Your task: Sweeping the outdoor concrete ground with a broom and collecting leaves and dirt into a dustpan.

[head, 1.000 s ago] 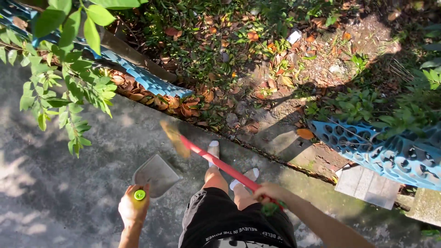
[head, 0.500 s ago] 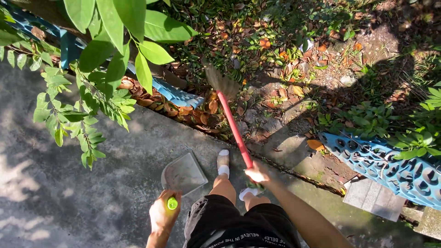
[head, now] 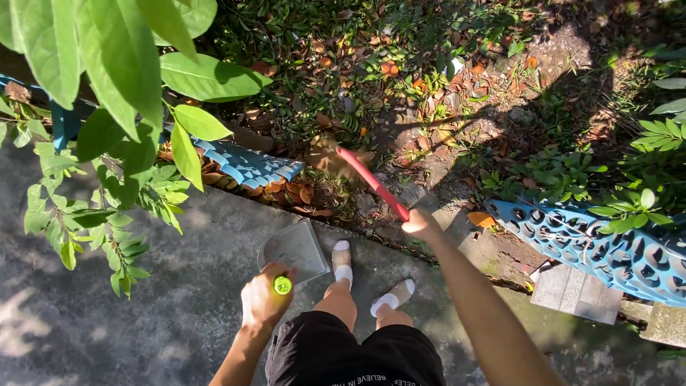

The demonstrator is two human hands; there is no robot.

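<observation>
The left hand grips a dustpan's green-capped handle, the pan resting on the concrete beside the feet. The right hand, closed around a red-handled broom, points its long axis forward-left, bristles in dry leaves beyond the pavement's edge.

Blue perforated plastic edging along grey concrete path's far edge; dry brown leaves against it; green leafy branch overhanging left.
</observation>
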